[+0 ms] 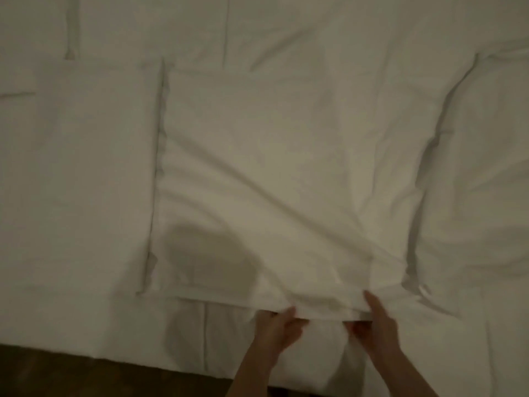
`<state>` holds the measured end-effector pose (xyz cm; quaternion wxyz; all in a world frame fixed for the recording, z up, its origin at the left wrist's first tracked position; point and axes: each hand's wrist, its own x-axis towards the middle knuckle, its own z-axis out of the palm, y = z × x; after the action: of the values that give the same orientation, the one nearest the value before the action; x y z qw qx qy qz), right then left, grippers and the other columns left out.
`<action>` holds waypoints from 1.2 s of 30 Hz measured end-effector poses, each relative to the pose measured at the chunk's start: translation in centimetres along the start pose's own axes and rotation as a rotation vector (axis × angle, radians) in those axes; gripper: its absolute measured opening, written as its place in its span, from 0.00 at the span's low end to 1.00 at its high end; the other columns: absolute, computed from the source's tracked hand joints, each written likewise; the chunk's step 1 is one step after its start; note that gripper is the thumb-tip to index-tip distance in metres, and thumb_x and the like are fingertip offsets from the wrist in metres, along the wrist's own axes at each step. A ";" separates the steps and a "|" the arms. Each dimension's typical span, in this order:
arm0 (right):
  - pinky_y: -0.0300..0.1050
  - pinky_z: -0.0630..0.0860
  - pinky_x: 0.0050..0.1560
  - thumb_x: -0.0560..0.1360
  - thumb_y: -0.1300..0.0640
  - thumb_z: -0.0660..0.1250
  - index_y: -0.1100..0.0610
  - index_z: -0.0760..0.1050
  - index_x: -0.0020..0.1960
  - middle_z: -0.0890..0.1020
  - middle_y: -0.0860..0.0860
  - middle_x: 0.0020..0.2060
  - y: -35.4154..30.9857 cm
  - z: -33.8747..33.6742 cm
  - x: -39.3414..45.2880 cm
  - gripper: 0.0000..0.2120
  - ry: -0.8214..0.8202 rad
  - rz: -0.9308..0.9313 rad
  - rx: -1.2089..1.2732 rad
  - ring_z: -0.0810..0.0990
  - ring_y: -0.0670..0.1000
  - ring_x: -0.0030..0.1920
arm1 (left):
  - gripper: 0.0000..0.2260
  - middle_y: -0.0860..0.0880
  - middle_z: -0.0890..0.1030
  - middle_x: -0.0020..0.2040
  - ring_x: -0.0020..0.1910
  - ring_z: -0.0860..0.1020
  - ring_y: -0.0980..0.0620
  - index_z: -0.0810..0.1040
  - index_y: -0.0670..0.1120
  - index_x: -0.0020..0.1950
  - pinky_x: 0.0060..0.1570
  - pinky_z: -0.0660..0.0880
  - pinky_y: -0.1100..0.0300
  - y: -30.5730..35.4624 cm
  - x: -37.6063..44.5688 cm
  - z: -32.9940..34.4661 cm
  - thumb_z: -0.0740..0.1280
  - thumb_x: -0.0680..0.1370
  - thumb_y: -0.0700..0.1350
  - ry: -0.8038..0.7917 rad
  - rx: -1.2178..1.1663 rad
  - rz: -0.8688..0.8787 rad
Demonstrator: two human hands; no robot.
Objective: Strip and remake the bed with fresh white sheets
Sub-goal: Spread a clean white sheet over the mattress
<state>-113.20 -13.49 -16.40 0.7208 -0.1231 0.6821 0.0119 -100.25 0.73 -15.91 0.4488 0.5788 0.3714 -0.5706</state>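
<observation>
Sheets cover nearly everything we see: a white bed point(86, 325) fills the view, and on it lies a folded white sheet point(272, 167), a broad rectangle partly opened, with creases running from its upper left toward its near right corner. Its near edge sits close to the bed's near side, and both our hands hold it there. Our left hand point(279, 325) pinches that edge, thumb on top and fingers curled beneath the cloth. Our right hand point(378, 325) grips the same edge just to the right, thumb lying over the top layer, fingers tucked under it. The two hands are near each other but apart, with a short stretch of the hem between them. A second folded white piece point(80, 173) lies flat just left of the sheet, their edges side by side. To the right, the bedding point(472, 181) is rumpled into soft ridges. Dark floor point(71, 373) shows along the lower left, below the bed's edge. The picture is dim and slightly blurred.
</observation>
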 end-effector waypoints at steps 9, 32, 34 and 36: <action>0.34 0.69 0.24 0.77 0.50 0.66 0.59 0.81 0.36 0.83 0.53 0.29 -6.0 10.5 -1.4 0.16 -0.273 -0.070 -0.866 0.80 0.47 0.27 | 0.08 0.47 0.82 0.31 0.25 0.79 0.55 0.79 0.42 0.39 0.27 0.75 0.66 13.8 -0.4 3.1 0.66 0.77 0.36 0.080 0.842 0.459; 0.55 0.58 0.58 0.79 0.51 0.61 0.56 0.77 0.54 0.80 0.57 0.52 -41.1 23.1 9.1 0.12 0.497 -1.285 -1.387 0.72 0.58 0.60 | 0.09 0.51 0.78 0.57 0.59 0.73 0.50 0.78 0.52 0.55 0.60 0.59 0.51 48.9 7.0 20.0 0.64 0.78 0.53 0.464 1.577 1.164; 0.53 0.57 0.55 0.78 0.49 0.61 0.55 0.77 0.53 0.81 0.55 0.53 -42.8 23.4 8.6 0.12 0.467 -1.388 -1.291 0.74 0.56 0.60 | 0.08 0.54 0.78 0.52 0.56 0.74 0.54 0.79 0.53 0.53 0.55 0.57 0.54 50.2 6.5 20.2 0.66 0.77 0.53 0.433 1.445 1.177; 0.56 0.58 0.57 0.78 0.49 0.61 0.55 0.77 0.54 0.80 0.55 0.54 -43.9 24.0 9.1 0.12 0.477 -1.409 -1.372 0.73 0.56 0.60 | 0.06 0.55 0.77 0.52 0.56 0.73 0.55 0.78 0.54 0.51 0.53 0.56 0.55 50.6 7.0 20.5 0.66 0.77 0.53 0.442 1.425 1.209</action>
<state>-80.95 -52.74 -17.37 0.1820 -0.8846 0.4263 -0.0519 -58.74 -35.44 -16.86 0.1297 0.9039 -0.3478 -0.2125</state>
